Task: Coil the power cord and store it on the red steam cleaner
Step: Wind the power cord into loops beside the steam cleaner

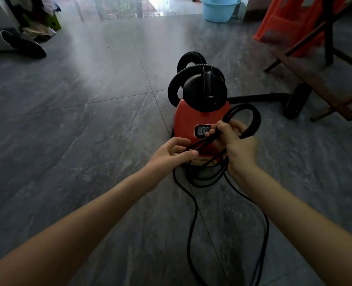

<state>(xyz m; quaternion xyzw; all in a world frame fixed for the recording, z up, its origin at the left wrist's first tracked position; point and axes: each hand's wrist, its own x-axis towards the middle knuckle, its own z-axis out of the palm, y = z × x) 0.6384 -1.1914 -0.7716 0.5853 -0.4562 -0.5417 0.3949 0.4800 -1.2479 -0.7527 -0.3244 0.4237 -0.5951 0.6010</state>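
Note:
The red steam cleaner (188, 120) stands on the grey tiled floor in the middle of the head view, with a black domed top, a black handle and a ribbed black hose looped behind it. My right hand (236, 144) is closed around a bundle of loops of the black power cord (251, 118) just in front of the cleaner. My left hand (171, 154) pinches a strand of the same cord to the left of the bundle. More cord trails in long loops across the floor between my forearms.
A black wand with a round floor head (295, 101) lies to the cleaner's right. Wooden frame legs (323, 89) and orange fabric (290, 23) stand at the right. A blue basin (218, 9) sits at the back. Slippers (16, 44) and clutter lie far left.

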